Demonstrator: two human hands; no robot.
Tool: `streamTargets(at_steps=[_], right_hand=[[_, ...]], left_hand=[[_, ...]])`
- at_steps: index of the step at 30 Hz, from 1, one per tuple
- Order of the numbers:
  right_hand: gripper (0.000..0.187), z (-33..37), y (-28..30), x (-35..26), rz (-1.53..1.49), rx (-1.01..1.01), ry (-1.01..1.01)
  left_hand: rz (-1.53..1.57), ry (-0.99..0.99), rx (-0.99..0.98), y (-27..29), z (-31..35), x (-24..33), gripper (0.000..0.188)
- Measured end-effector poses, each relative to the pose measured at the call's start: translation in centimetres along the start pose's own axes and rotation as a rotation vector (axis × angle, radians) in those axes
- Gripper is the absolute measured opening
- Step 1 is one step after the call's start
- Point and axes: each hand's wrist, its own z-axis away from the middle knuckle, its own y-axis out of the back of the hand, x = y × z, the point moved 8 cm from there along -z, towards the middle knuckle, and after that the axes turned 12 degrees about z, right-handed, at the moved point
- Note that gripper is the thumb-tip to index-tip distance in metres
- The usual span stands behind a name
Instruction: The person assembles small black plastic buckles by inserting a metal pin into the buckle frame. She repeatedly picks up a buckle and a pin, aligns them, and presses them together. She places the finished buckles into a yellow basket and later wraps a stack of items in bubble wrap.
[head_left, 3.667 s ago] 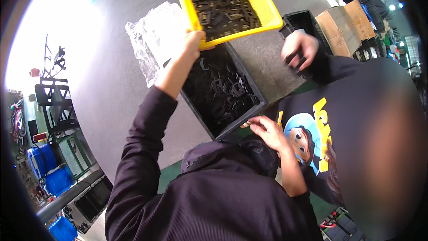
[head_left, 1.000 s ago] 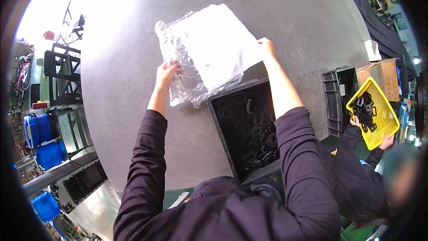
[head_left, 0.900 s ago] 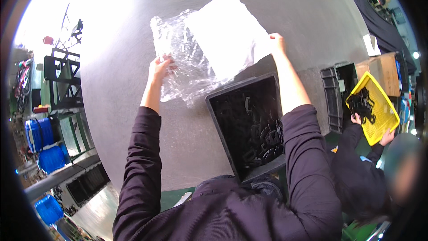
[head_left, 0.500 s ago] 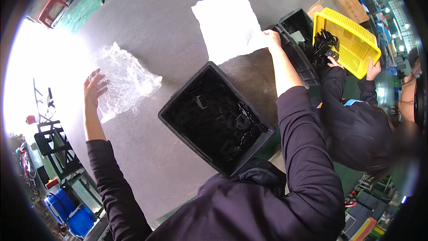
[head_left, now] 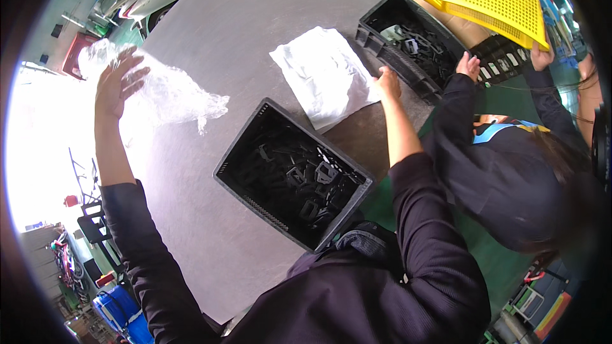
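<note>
My left hand (head_left: 120, 83) is at the left of the table with its fingers spread. It is against a crumpled clear plastic bag (head_left: 175, 95), part of which shows beyond the fingertips. My right hand (head_left: 389, 85) pinches the right edge of a flat white sheet or bag (head_left: 325, 79), which lies creased on the table. Between my arms, close to my body, stands a black plastic crate (head_left: 245, 200). Small black plastic parts (head_left: 309, 172) lie loose inside it, some frame-shaped.
On the right a co-worker's hands (head_left: 468, 67) are near a second black crate (head_left: 382, 44) of dark parts and a tilted yellow perforated basket (head_left: 484, 0). A cardboard box (head_left: 456, 25) is partly hidden behind. The grey table (head_left: 210, 32) has a curved-looking far edge.
The white sheet has come nearer with my right hand. My left hand and the clear bag have shifted up and left. The co-worker's yellow basket has been raised and tipped; my view has shifted too.
</note>
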Motion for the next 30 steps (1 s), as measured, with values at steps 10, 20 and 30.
streamTargets(at_steps=[10,20,30], right_hand=[[0.032,9.7,5.3,1.4,-0.443,0.274,0.237],[0.038,4.3,8.2,2.1,-1.163,0.135,0.032],[0.082,1.4,15.0,0.0,-1.793,-0.254,0.103]], left_hand=[[0.262,-0.217,-0.406,-25.2,-3.2,7.7,0.038],[0.385,-0.254,-0.422,-32.0,-5.7,7.9,0.034],[0.567,-0.251,-0.569,-43.5,-1.6,8.9,0.03]])
